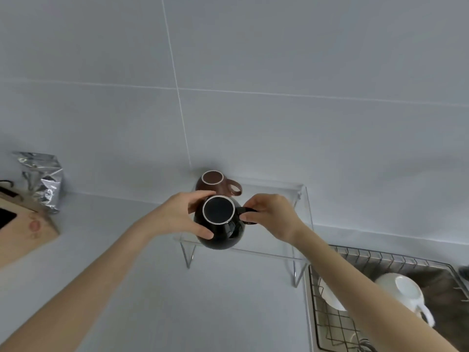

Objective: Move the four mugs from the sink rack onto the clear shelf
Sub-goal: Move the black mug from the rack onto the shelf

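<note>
Nearest you, right of the shelf (302, 214), two white mugs (403, 293) lie in the rack (337, 323). Your left hand (177, 217) cups the inverted black mug (219, 224) over the shelf's front edge while your right hand (274, 217) pinches its handle. Behind it, a brown mug (215, 185) sits upside down on the shelf.

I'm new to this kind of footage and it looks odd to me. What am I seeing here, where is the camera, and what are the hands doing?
There is no machine here: a person wears a wide-angle camera on the head, looking down at their own bare arms. The left hand cups the side of an upside-down black mug, and the right hand has its grip on the handle, at the front of a clear shelf on the counter. A brown mug already sits upside down behind it. At lower right, a wire sink rack holds a white mug and another white piece, partly hidden by the arm. A foil bag stands at left.
</note>
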### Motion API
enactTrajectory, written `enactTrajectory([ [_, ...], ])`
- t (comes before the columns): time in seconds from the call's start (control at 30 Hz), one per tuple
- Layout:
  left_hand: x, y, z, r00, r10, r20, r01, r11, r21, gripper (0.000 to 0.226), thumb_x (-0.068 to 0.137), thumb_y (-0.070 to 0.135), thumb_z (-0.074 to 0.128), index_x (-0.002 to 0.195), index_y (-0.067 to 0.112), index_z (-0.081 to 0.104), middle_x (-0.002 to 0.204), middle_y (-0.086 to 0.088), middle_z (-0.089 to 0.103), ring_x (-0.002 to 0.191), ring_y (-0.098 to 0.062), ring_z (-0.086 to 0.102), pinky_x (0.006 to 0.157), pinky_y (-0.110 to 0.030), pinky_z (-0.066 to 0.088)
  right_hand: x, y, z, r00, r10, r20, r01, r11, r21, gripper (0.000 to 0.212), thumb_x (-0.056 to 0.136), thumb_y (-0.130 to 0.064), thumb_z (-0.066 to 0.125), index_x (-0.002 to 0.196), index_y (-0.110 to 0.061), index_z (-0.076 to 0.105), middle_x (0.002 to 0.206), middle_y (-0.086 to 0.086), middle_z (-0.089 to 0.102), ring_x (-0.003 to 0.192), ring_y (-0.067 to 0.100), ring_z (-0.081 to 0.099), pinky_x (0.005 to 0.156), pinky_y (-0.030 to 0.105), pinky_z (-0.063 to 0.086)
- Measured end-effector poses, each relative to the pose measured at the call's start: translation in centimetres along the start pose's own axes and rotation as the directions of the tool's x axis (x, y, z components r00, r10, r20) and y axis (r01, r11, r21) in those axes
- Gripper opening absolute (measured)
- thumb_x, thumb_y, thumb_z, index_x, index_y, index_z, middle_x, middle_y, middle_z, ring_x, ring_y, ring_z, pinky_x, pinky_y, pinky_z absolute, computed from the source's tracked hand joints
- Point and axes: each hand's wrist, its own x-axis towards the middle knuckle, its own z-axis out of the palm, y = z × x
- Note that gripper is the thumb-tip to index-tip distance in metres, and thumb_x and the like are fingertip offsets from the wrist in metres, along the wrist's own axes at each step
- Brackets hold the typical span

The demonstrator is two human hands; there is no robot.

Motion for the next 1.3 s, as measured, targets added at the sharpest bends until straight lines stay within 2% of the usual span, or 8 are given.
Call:
enactTrajectory([
  [0.17, 2.4, -1.9, -3.3, 0.991, -0.003, 0.134, 0.006, 1.0, -0.017, 0.071, 0.048, 0.005, 0.082, 0.102, 0.042, 0.056, 0.1, 0.033, 0.067, 0.103, 0.009, 0.058, 0.087, -0.005, 0.043, 2.6, -0.5, 2.6, 0.996, 0.064, -0.059, -0.061, 0.997, 0.05, 0.023, 0.068, -0.022, 0.074, 0.058, -0.034, 0.058, 0.085, 0.013, 0.075, 0.084, 0.03, 0.068, 0.086, 0.047, 0.053],
  [0.4, 4.0, -5.4, -3.3, 0.983, -0.049, 0.177, 0.051, 0.999, -0.007, 0.072, 0.042, 0.015, 0.083, 0.104, 0.038, 0.054, 0.105, 0.023, 0.068, 0.107, 0.002, 0.059, 0.089, -0.009, 0.044, 4.5, 0.7, 4.6, 0.991, 0.131, -0.04, -0.13, 0.991, 0.02, 0.028, 0.069, -0.02, 0.073, 0.056, -0.037, 0.055, 0.081, 0.01, 0.076, 0.082, 0.027, 0.069, 0.086, 0.045, 0.054],
  [0.53, 4.1, -6.4, -3.4, 0.981, -0.07, 0.181, 0.074, 0.997, -0.018, 0.077, 0.044, 0.013, 0.082, 0.112, 0.032, 0.052, 0.12, 0.007, 0.062, 0.114, -0.003, 0.055, 0.095, -0.01, 0.042, 4.8, 1.2, 5.8, 0.991, 0.132, -0.025, -0.131, 0.991, 0.008, 0.01, 0.071, -0.021, 0.073, 0.068, -0.025, 0.064, 0.076, 0.004, 0.071, 0.082, 0.025, 0.068, 0.084, 0.042, 0.054],
  [0.77, 4.0, -6.8, -3.5, 0.968, -0.129, 0.216, 0.135, 0.991, -0.013, 0.073, 0.045, 0.016, 0.08, 0.111, 0.035, 0.053, 0.113, 0.016, 0.066, 0.116, -0.005, 0.054, 0.091, -0.007, 0.043, 5.1, 1.9, 7.1, 0.988, 0.138, -0.073, -0.133, 0.988, 0.077, 0.015, 0.072, -0.022, 0.072, 0.084, -0.014, 0.069, 0.088, 0.009, 0.076, 0.084, 0.025, 0.068, 0.084, 0.045, 0.055],
  [0.9, 3.6, -5.4, -3.0, 0.969, -0.216, 0.123, 0.207, 0.975, 0.079, 0.11, 0.033, 0.037, 0.076, 0.134, 0.02, 0.036, 0.131, 0.005, 0.052, 0.129, -0.013, 0.043, 0.105, -0.022, 0.033, 4.6, 2.6, 7.4, 0.99, 0.114, -0.083, -0.099, 0.982, 0.16, 0.014, 0.074, -0.019, 0.068, 0.087, -0.023, 0.069, 0.094, 0.008, 0.076, 0.09, 0.026, 0.068, 0.088, 0.049, 0.053],
  [0.97, 3.1, -3.6, -2.3, 0.972, -0.225, 0.062, 0.208, 0.956, 0.209, 0.114, 0.039, 0.041, 0.078, 0.139, 0.019, 0.028, 0.142, 0.0, 0.043, 0.131, -0.016, 0.039, 0.107, -0.028, 0.031, 4.1, 2.5, 7.2, 0.994, 0.096, -0.049, -0.087, 0.981, 0.176, 0.027, 0.078, -0.013, 0.064, 0.104, -0.018, 0.064, 0.108, 0.01, 0.071, 0.102, 0.026, 0.064, 0.096, 0.044, 0.05],
  [1.13, 2.4, 3.1, 1.6, 0.997, -0.006, -0.076, 0.039, 0.9, 0.434, 0.082, 0.069, 0.024, 0.075, 0.137, 0.021, 0.029, 0.14, -0.002, 0.043, 0.122, -0.015, 0.041, 0.09, -0.022, 0.03, 1.0, 2.9, 3.7, 0.999, 0.0, -0.047, 0.006, 0.991, 0.131, 0.05, 0.085, -0.013, 0.059, 0.132, -0.017, 0.041, 0.13, 0.007, 0.055, 0.12, 0.019, 0.05, 0.102, 0.032, 0.042],
  [1.3, 2.5, 7.9, 10.9, 0.973, 0.226, -0.043, -0.203, 0.931, 0.305, 0.084, 0.071, 0.029, 0.074, 0.139, 0.027, 0.025, 0.145, 0.001, 0.038, 0.132, -0.011, 0.034, 0.105, -0.023, 0.027, -5.4, 7.2, -2.9, 0.973, 0.092, -0.211, -0.035, 0.965, 0.26, 0.048, 0.085, -0.009, 0.059, 0.13, -0.017, 0.043, 0.12, 0.005, 0.057, 0.109, 0.013, 0.053, 0.096, 0.029, 0.044],
])
